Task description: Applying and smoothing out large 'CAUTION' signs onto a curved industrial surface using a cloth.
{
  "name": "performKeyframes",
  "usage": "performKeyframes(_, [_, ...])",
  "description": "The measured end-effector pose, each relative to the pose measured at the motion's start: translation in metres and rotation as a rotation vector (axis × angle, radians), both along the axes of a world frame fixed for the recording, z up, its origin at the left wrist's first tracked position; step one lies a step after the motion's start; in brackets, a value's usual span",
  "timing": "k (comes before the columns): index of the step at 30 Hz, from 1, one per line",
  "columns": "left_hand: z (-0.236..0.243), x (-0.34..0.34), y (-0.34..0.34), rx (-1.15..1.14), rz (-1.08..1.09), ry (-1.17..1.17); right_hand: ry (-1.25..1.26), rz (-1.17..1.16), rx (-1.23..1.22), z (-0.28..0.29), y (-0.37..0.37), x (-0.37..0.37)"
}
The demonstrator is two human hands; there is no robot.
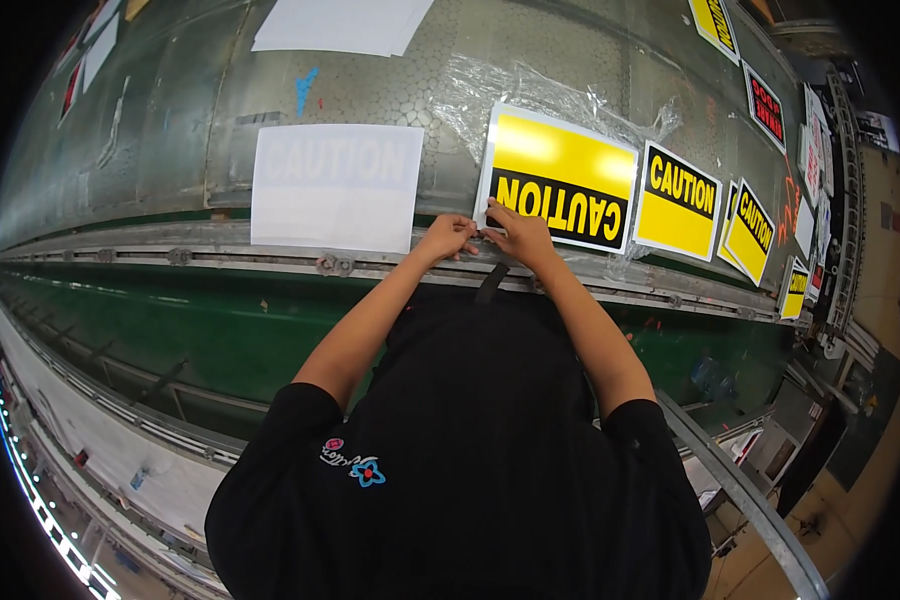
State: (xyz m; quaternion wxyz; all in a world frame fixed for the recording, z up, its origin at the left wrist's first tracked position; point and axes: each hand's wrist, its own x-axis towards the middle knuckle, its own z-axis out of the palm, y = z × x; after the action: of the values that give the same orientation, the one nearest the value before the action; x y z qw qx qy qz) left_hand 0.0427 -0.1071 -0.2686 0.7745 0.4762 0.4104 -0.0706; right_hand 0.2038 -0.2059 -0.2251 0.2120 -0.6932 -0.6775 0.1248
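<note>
A yellow and black sign [564, 160] lies upside down on the metal table in front of me, partly over crumpled clear plastic film [520, 88]. My right hand [522, 238] is at its near left corner, fingers bent and pinching there, with one fingertip on its face. Close beside that corner, my left hand [448, 238] has its fingers pressed together. What they hold, if anything, is too small to make out. To the left lies a white sheet [336, 190] with faint lettering showing through, its near edge at the table's rail.
More yellow and black signs [678, 200] lie to the right, some overlapping. A red and black sign [763, 103] is farther back. White sheets [340, 25] and a blue scrap [306, 92] lie on the far side. A metal rail [200, 246] edges the table before me.
</note>
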Motion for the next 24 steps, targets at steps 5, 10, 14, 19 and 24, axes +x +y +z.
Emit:
performKeyframes(5, [0.0, 0.001, 0.0, 0.0, 0.003, -0.005, -0.019, 0.01, -0.021, 0.002, 0.0, 0.0])
performKeyframes(10, [0.002, 0.002, -0.003, 0.041, 0.03, 0.001, -0.14, 0.076, 0.028, 0.001, -0.008, -0.002])
performKeyframes(14, [0.005, 0.003, -0.005, 0.092, -0.008, -0.003, -0.186, 0.116, 0.189, 0.004, -0.012, -0.004])
performKeyframes(19, [0.009, 0.003, -0.007, 0.634, -0.201, 0.168, -0.227, 0.02, 0.295, 0.026, -0.013, -0.009])
performKeyframes(24, [0.081, 0.034, 0.011, 0.616, -0.068, 0.034, -0.26, -0.151, 0.425, 0.057, -0.012, -0.009])
